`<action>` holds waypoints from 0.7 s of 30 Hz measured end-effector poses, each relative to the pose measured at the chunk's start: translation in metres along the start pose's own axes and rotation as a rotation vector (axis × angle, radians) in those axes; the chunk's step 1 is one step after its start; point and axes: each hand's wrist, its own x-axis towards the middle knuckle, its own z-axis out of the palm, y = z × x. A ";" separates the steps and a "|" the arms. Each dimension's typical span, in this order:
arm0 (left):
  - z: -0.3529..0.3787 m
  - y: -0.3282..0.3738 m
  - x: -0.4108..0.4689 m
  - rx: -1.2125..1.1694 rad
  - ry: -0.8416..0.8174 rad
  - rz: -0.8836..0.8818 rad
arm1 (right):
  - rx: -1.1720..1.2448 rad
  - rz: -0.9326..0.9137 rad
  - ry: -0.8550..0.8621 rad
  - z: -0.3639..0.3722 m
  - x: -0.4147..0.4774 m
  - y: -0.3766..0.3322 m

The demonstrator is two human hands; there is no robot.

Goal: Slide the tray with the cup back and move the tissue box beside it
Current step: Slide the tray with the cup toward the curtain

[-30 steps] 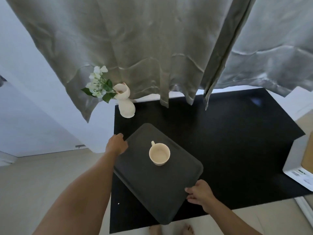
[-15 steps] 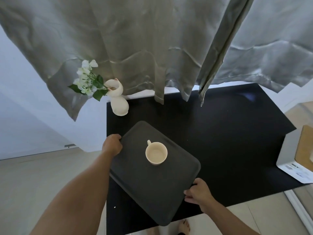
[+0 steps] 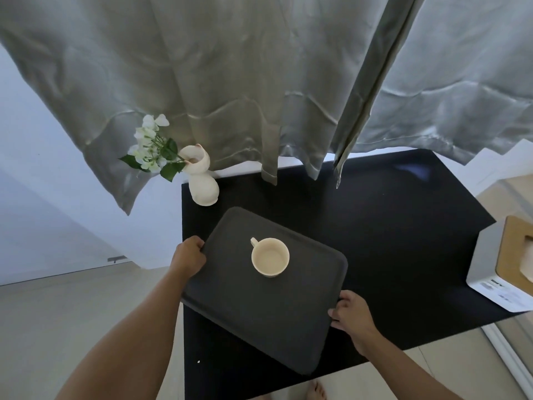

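The dark tray (image 3: 259,307) lies skewed on the black table (image 3: 403,226), its long axis running from the vase (image 3: 203,186) towards the near edge; the cream cup (image 3: 270,257) stands on it, handle towards the vase; the left hand (image 3: 189,256) and right hand (image 3: 350,314) have fingers closed on opposite tray edges; the tissue box (image 3: 501,261) sits far right of the tray, its label print unreadable.

Dim backlit daylight, wide-angle edge distortion
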 end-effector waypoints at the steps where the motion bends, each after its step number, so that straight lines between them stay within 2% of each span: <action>1: -0.002 0.000 -0.002 -0.015 -0.010 -0.002 | -0.008 -0.029 0.004 -0.003 0.000 -0.005; 9: -0.004 0.003 -0.021 -0.023 -0.084 0.093 | -0.108 -0.157 0.020 -0.028 0.006 -0.041; 14: 0.002 0.008 -0.032 -0.101 -0.045 0.013 | -0.122 -0.224 0.022 -0.045 0.016 -0.063; 16: 0.004 0.012 -0.034 -0.131 -0.023 -0.016 | -0.136 -0.243 -0.024 -0.053 0.021 -0.073; 21: 0.009 0.026 -0.035 -0.192 0.025 -0.084 | -0.200 -0.213 -0.268 -0.073 0.039 -0.099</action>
